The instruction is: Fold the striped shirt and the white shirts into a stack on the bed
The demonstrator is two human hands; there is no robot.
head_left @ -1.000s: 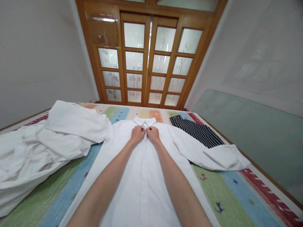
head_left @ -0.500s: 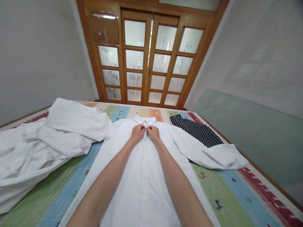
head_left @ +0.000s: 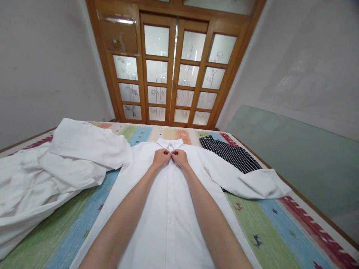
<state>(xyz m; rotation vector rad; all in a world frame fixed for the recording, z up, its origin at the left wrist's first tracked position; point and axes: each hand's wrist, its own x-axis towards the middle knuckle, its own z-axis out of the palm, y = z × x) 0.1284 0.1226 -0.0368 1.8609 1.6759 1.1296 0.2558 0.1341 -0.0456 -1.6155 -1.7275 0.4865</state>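
A white collared shirt [head_left: 153,228] lies spread face up on the bed, its collar pointing away from me. Just below the collar, my left hand [head_left: 162,157] pinches the front edge of the shirt. My right hand [head_left: 180,158] pinches the same placket from the other side, fingertips almost touching those of the left. The button or buttonhole between the fingers is too small and covered to make out. Further down, the placket lies flat and straight between my forearms. One sleeve [head_left: 249,185] stretches out to the right.
A heap of white clothing [head_left: 75,149] lies at the left, against the shirt's left side. Dark striped cloth [head_left: 230,153] lies partly under the right sleeve. The patterned bedspread [head_left: 269,224] covers the bed. Beyond are glazed wooden doors [head_left: 171,74]; a pale green panel [head_left: 288,142] stands at the right.
My fingertips have drawn closer together at the placket below the collar. The whole view has shifted slightly; the shirt and the other clothes lie as before.
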